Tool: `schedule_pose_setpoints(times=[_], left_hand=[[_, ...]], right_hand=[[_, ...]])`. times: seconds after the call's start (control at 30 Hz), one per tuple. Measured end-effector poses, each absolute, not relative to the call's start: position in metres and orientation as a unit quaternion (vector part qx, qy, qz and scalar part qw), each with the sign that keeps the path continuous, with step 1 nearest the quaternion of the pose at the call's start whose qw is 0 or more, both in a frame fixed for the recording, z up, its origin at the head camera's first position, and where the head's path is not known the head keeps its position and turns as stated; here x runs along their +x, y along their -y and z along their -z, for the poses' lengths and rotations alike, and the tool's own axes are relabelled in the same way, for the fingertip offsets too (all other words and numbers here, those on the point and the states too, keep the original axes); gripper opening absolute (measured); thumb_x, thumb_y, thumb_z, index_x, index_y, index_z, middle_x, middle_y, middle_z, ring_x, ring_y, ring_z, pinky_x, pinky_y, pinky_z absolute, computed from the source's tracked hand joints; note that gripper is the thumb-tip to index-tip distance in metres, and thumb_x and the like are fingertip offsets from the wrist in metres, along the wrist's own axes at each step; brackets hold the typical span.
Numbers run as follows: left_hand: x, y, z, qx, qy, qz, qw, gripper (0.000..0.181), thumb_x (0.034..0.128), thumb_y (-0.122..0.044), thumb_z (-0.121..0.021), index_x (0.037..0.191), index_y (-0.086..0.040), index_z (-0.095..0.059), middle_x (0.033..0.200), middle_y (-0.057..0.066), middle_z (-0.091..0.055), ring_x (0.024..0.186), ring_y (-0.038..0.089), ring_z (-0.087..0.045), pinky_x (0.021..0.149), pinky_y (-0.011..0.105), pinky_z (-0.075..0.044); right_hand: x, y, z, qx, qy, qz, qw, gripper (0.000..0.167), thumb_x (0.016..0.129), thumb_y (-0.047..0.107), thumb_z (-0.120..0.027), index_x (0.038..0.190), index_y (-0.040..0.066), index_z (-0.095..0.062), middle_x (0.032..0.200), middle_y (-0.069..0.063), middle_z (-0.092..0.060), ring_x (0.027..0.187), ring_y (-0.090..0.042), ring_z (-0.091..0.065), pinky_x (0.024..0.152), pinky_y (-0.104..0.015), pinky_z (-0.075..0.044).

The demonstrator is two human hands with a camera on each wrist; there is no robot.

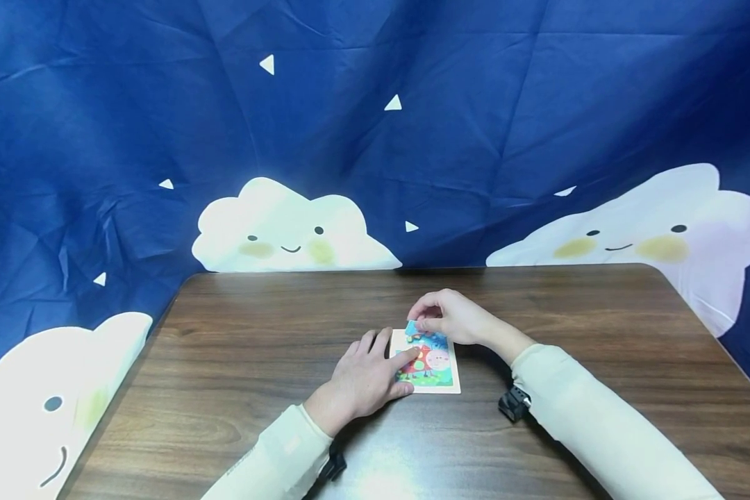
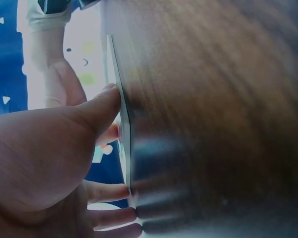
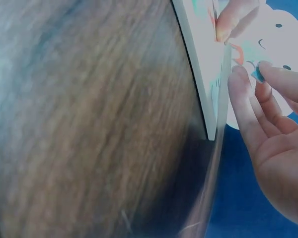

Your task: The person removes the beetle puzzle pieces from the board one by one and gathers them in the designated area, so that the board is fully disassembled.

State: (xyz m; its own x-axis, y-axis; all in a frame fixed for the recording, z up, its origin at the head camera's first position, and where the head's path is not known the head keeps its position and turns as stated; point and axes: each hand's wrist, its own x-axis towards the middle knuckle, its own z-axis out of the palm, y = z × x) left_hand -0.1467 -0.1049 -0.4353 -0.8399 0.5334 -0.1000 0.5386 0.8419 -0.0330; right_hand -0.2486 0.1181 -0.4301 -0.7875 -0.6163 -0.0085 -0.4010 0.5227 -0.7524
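A puzzle board (image 1: 456,378) with a pale frame and a colourful picture of a pink-faced figure in red lies flat on the table. My left hand (image 1: 364,378) rests at its left side, fingers spread, with thumb and index finger on the board. Over the board's upper left part, my right hand (image 1: 456,318) pinches a small blue piece (image 1: 411,328) between thumb and fingers. In the right wrist view the blue piece (image 3: 259,73) sits at the tip of the thumb, held off the board.
The brown wooden table (image 1: 256,333) extends around the board. Behind it hangs a blue curtain (image 1: 350,125) with white smiling clouds and small triangles. A black wrist camera (image 1: 514,403) is strapped under the right sleeve.
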Motion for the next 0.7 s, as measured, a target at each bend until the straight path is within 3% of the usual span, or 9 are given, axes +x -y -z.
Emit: schedule_pose_setpoints(times=[0.2, 0.5, 0.7], left_hand=[[-0.148, 0.105, 0.436, 0.279, -0.959, 0.024, 0.051, 0.06, 0.1048, -0.059, -0.061, 0.161, -0.042, -0.049, 0.161, 0.017, -0.046, 0.144, 0.038, -0.051, 0.117, 0.048, -0.048], [-0.148, 0.104, 0.436, 0.269, -0.961, 0.011, 0.063, 0.059, 0.1044, -0.06, -0.062, 0.16, -0.043, -0.05, 0.163, 0.017, -0.045, 0.147, 0.037, -0.048, 0.119, 0.052, -0.046], [-0.149, 0.105, 0.436, 0.261, -0.963, 0.005, 0.071, 0.06, 0.1038, -0.06, -0.062, 0.16, -0.044, -0.049, 0.164, 0.016, -0.044, 0.148, 0.037, -0.046, 0.117, 0.059, -0.045]], right_hand=[[-0.249, -0.124, 0.431, -0.296, -0.865, 0.386, 0.121, 0.013, 0.101, 0.007, -0.072, 0.11, 0.009, -0.08, 0.103, -0.002, -0.077, 0.09, -0.01, -0.066, 0.087, -0.027, -0.054], [-0.248, -0.139, 0.425, -0.298, -0.872, 0.374, 0.106, 0.015, 0.103, 0.008, -0.071, 0.114, 0.009, -0.081, 0.108, -0.001, -0.075, 0.096, -0.015, -0.063, 0.089, -0.031, -0.052], [-0.247, -0.149, 0.424, -0.274, -0.872, 0.389, 0.112, 0.018, 0.104, 0.01, -0.069, 0.119, 0.004, -0.077, 0.104, -0.005, -0.076, 0.084, -0.014, -0.067, 0.071, -0.026, -0.055]])
